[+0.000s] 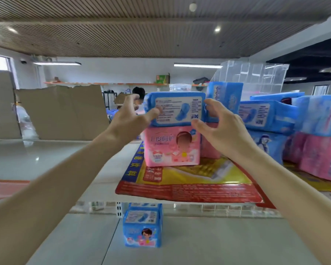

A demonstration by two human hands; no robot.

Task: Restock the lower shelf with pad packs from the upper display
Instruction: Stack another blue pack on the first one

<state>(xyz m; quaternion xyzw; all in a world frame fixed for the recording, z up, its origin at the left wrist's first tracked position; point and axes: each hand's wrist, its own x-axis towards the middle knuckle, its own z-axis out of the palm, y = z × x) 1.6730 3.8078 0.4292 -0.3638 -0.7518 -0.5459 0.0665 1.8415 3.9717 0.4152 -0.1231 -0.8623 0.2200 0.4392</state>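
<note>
Pickup step here, looks like: the person's left hand [131, 119] and right hand [221, 123] flank the blue pad pack [177, 109] at frame center, atop a pink pack [172, 146] on the upper shelf [107, 169]. Fingers are spread wide, thumb tips about touching it, no real grip. Next they'd probably close in, lift it, and lower it beside the lone blue pack [142, 225] on the lower shelf [218, 241].

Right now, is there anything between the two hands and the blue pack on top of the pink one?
Nothing visible. The left hand and right hand flank the blue pack, fingers spread at its ends. It lies on the pink pack.
</note>
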